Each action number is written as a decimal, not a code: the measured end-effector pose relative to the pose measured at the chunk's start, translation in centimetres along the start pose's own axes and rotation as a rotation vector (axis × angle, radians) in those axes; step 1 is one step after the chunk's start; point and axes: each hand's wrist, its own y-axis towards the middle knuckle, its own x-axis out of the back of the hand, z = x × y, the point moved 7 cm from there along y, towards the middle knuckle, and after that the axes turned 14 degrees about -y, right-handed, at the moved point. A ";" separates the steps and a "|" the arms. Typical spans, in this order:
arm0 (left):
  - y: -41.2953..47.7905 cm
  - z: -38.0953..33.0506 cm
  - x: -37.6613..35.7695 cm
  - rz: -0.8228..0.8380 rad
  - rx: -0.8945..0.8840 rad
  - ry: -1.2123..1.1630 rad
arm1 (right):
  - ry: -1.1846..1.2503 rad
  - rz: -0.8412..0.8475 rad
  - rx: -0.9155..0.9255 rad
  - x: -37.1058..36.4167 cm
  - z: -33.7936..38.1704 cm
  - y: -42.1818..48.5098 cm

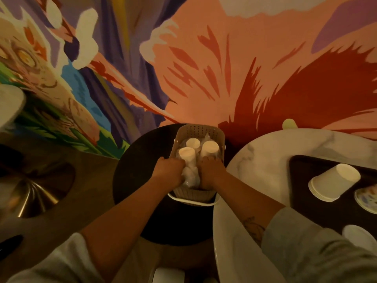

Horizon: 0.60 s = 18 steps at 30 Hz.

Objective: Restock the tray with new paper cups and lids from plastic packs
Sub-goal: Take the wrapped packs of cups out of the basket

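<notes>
Plastic pack (190, 175) of paper cups (187, 153) sits in the basket (201, 129), my left hand (170, 169) and right hand (211, 172) both clenched on its wrap, tray (302, 176) off right on the counter (265, 152); yanking too hard could spill cups or tip the basket.

Three wrapped stacks of white paper cups (210, 149) stand bottoms-up in the beige basket (201, 129). The nearest plastic pack (190, 175) is gripped between the left hand (170, 170) and the right hand (212, 172). Over on the right, the dark tray (302, 180) carries a short cup stack (334, 181) lying on its side, and a white lid (357, 235) lies flat.
</notes>
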 end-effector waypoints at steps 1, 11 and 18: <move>0.1 0.4 0.0 -0.019 0.006 -0.007 | -0.013 0.017 -0.015 -0.1 0.0 0.0; -2.1 1.0 2.1 -0.127 0.003 -0.150 | 0.112 -0.006 -0.047 2.0 0.6 -0.8; -5.7 -0.3 7.6 -0.355 -0.073 -0.444 | 0.395 -0.370 -0.174 8.2 -2.7 -6.0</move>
